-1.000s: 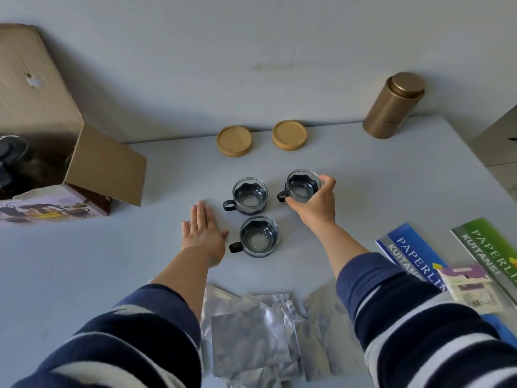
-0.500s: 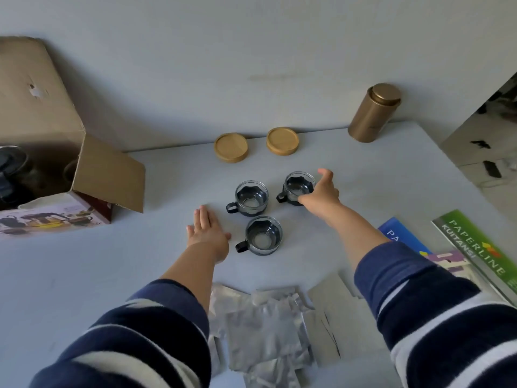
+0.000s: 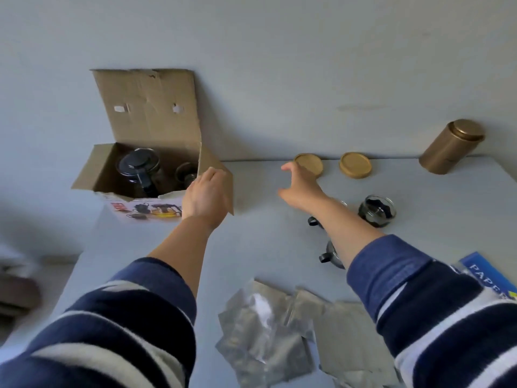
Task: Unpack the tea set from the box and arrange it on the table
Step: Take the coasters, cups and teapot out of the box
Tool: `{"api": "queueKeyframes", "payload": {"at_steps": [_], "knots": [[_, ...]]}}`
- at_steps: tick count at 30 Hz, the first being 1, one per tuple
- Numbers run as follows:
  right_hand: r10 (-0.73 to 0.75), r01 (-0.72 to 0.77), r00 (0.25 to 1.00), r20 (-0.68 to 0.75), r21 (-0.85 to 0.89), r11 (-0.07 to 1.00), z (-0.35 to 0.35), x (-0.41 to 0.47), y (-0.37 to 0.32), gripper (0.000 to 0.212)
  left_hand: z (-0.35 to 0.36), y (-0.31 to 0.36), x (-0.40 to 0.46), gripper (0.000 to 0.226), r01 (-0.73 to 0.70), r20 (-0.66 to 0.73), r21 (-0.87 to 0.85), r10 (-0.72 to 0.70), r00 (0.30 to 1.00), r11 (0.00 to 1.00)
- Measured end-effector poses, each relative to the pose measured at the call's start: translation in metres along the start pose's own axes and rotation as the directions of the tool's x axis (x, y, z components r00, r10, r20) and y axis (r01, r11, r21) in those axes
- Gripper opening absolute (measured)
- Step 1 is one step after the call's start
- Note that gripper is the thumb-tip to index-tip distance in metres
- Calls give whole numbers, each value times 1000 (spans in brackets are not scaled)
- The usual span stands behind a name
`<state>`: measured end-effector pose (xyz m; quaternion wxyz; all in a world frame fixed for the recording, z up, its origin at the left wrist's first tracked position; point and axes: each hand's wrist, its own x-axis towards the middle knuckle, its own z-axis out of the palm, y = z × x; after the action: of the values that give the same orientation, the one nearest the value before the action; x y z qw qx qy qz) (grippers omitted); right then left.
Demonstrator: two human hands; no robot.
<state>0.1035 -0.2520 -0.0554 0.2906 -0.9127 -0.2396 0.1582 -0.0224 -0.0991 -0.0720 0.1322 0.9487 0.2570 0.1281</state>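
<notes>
The cardboard box (image 3: 131, 163) stands open at the table's (image 3: 251, 247) far left corner against the wall, its tall back flap upright and a glass teapot (image 3: 140, 170) with a black lid plus a dark cup (image 3: 186, 172) inside. The left hand (image 3: 205, 196) reaches to the box's right side flap (image 3: 219, 177), fingers curled at its edge. Bare tabletop lies between the box and the three glass cups (image 3: 376, 210), two largely hidden under the right forearm. The right hand (image 3: 300, 187) hovers above the table, fingers loosely spread, holding nothing. Two bamboo coasters (image 3: 355, 165) and a gold canister (image 3: 451, 147) line the wall; foil pouches (image 3: 265, 331) and a blue booklet (image 3: 489, 275) lie near the front edge.
</notes>
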Motion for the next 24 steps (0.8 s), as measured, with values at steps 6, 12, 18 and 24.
{"api": "queueKeyframes", "payload": {"at_steps": [6, 12, 18, 24], "knots": [[-243, 243, 968, 54, 3, 970, 60, 9, -86, 42, -34, -91, 5, 47, 186, -106, -4, -186, 977, 983], [-425, 426, 905, 37, -94, 900, 103, 35, -153, 34, -38, -163, 16, 51, 200, -77, 49, -196, 978, 979], [-214, 301, 951, 222, -532, 791, 136, 60, -188, 26, -21, -183, 15, 52, 126, -147, 134, -106, 983, 983], [14, 103, 985, 173, -645, 758, 165, 86, -197, 27, -14, -186, 19, 56, 123, -163, 152, -97, 982, 981]]}}
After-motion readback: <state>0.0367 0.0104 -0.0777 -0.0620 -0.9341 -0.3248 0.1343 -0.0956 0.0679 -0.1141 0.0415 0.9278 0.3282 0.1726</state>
